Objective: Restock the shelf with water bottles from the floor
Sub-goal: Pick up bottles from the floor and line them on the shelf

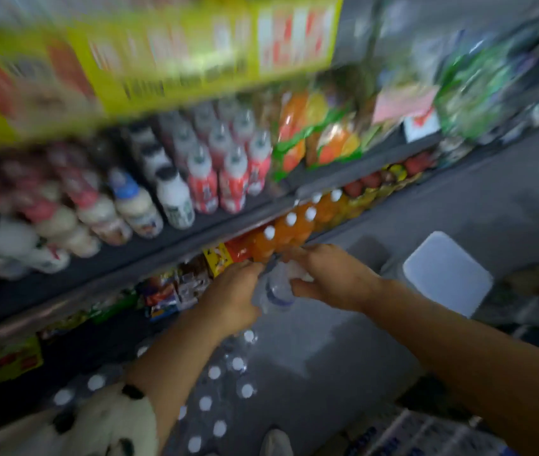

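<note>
The head view is motion-blurred. Both my hands hold clear water bottles point(276, 287) in front of the shelf point(195, 245), just below a row of orange drink bottles point(289, 230). My left hand point(232, 292) grips the bottles from the left side. My right hand point(324, 278) grips them from the right, fingers curled over the top. On the floor below stand several more water bottles with white caps point(215, 373).
The upper shelf carries white and red drink bottles point(215, 179) and orange snack bags point(314, 133). Yellow boxes point(169, 51) sit above. A white lidded container point(446, 274) stands on the grey floor to the right.
</note>
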A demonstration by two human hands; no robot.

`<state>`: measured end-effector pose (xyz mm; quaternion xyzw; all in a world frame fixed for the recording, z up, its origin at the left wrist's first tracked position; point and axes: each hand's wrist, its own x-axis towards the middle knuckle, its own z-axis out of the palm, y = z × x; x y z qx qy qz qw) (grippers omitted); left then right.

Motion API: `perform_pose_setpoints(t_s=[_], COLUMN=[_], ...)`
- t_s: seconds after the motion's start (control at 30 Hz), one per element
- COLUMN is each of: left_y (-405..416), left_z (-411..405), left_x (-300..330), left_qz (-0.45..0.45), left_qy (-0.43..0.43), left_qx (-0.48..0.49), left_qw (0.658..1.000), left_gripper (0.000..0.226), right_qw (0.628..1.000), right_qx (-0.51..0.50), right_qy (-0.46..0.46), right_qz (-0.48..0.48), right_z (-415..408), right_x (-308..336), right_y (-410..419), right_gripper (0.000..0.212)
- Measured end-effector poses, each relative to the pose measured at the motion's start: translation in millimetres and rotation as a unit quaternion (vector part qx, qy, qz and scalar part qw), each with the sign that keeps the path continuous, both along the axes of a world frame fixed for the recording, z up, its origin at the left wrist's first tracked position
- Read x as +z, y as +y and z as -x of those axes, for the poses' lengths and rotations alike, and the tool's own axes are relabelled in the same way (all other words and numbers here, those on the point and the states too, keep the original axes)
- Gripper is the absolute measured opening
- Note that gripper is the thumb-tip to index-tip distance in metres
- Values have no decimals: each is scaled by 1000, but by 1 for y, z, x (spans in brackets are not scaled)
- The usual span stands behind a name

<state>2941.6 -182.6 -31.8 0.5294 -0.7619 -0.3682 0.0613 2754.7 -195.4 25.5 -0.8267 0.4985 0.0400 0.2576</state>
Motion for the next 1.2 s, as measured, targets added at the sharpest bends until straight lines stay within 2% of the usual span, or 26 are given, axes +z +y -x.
perform_pose_setpoints(t_s=[0.13, 0.27, 0.3, 0.37, 0.43, 0.5, 0.67, 0.77, 0.87, 0.93, 1.03, 1.1, 1.2], left_y=[-4, -4, -2, 3, 7, 11, 25, 30, 29, 23, 11, 2, -20], left_z=[-3, -14, -17, -26, -35, -47, -69, -78, -82, -83, -79, -71, -61], left_x=[146, 281, 315, 384, 441, 489, 576, 612, 639, 655, 676, 684, 698], left_qz=[-2, 9, 23, 57, 87, 118, 147, 156, 161, 171, 202, 225, 252], left_qy=[99, 115, 137, 123, 187, 244, 282, 307, 326, 362, 330, 302, 315], left_qx=[-32, -69, -75, -45, -46, -41, -36, -46, -46, -11, 15, 31, 68], left_qw=[995, 991, 987, 990, 977, 962, 947, 938, 930, 916, 922, 926, 912], left_gripper=[64, 68, 68, 63, 69, 71, 49, 46, 62, 76, 85, 87, 82], right_qw=[996, 981, 976, 966, 954, 943, 919, 905, 881, 854, 821, 811, 811], right_qx=[4, 12, 17, 13, 10, 1, -12, -7, -17, -40, -64, -70, -55], right_qy=[-41, -86, -97, -112, -138, -164, -211, -252, -232, -210, -218, -224, -224], right_qz=[74, 173, 195, 234, 266, 289, 333, 342, 413, 474, 524, 536, 538], right_z=[-4, -17, -20, -27, -36, -46, -66, -80, -94, -99, -100, -99, -94], right_x=[181, 352, 389, 458, 518, 566, 647, 678, 706, 723, 740, 751, 770], right_y=[3, 13, 15, 22, 29, 39, 52, 56, 54, 46, 27, 12, -13], right_gripper=[35, 36, 35, 24, 11, 10, 24, 37, 42, 42, 45, 43, 44])
